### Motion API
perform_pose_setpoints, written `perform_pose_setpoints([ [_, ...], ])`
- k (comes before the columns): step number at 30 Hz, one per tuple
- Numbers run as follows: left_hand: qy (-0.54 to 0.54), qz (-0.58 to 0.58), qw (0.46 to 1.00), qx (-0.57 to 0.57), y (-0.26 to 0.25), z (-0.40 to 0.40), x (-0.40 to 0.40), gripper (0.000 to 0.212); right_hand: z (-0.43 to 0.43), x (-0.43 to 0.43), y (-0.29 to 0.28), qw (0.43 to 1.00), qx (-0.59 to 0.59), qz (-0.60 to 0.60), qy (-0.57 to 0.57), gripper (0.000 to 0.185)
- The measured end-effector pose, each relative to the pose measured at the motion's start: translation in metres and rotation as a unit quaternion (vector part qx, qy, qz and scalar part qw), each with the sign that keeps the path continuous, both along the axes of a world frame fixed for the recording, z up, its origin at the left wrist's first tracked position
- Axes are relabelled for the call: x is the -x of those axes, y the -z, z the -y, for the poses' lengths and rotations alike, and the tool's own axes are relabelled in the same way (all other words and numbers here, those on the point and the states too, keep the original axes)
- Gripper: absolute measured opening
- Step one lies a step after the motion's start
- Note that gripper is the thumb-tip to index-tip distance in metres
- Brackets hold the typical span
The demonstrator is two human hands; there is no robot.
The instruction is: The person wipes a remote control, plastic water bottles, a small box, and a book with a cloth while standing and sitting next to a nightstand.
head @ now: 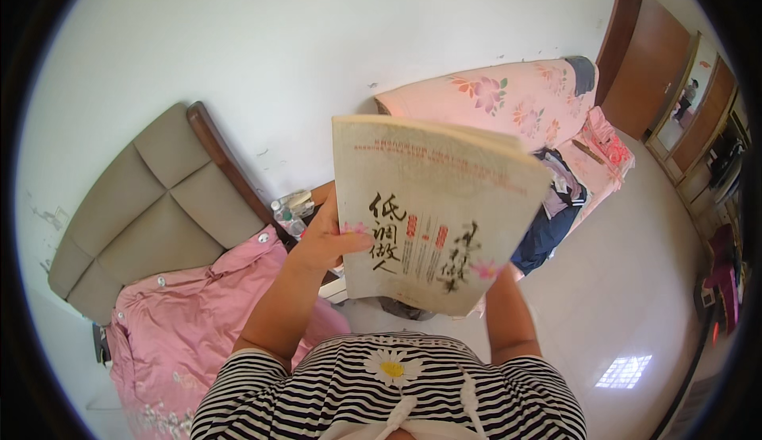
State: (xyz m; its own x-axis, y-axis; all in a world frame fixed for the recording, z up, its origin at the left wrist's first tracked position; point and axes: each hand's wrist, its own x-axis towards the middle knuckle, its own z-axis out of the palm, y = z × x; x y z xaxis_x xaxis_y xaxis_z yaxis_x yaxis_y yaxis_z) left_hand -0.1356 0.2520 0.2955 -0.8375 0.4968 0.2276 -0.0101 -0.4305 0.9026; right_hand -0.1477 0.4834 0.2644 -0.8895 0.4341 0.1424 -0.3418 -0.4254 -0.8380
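Observation:
A paperback book [428, 172] with a beige cover, large dark brush-style characters and pink flowers is held up in front of my chest. My left hand [333, 237] grips its left edge, the thumb lying flat on the cover and the fingers out of sight behind. On the other side, my right forearm [515, 321] reaches up to the book's lower right edge. The book covers my right hand, so its grip cannot be made out. The pages seem slightly parted along the top right.
To the left is a bed with a padded headboard [161, 196] and a pink quilt [196, 303]. Plastic bottles [286, 216] stand beside it. Behind the book, a floral-covered sofa [506, 100] holds dark clothes [545, 225]. A brown door [643, 65] and a mirror are at far right.

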Motion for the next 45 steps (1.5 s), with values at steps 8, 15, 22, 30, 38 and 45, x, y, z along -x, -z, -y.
perform_pose_setpoints([
  [8, 0.003, 0.005, 0.999, -0.053, -0.003, -0.032, 0.016, 0.081, -0.055, -0.022, -0.093, 0.801, -0.541, -0.241, 0.088, 0.05],
  [15, 0.07, 0.032, 0.98, -0.185, 0.009, -0.052, 0.022, 0.074, 0.018, -0.043, -0.031, 0.712, -0.648, -0.269, 0.031, 0.058],
  [22, 0.072, 0.171, 0.949, -0.256, -0.017, -0.065, 0.012, 0.076, 0.017, -0.014, -0.071, 0.664, -0.691, -0.287, 0.015, 0.051],
  [30, 0.12, 0.222, 0.938, -0.239, 0.006, -0.051, 0.024, 0.04, 0.016, -0.045, -0.056, 0.512, -0.753, -0.361, -0.201, 0.052],
  [38, -0.026, 0.151, 0.949, -0.277, -0.002, -0.033, 0.026, 0.036, -0.038, -0.05, 0.003, 0.556, -0.722, -0.399, -0.102, 0.035],
  [45, -0.132, 0.092, 0.94, -0.301, -0.01, -0.029, 0.017, 0.022, -0.037, -0.069, -0.009, 0.907, -0.406, -0.037, 0.103, 0.049],
])
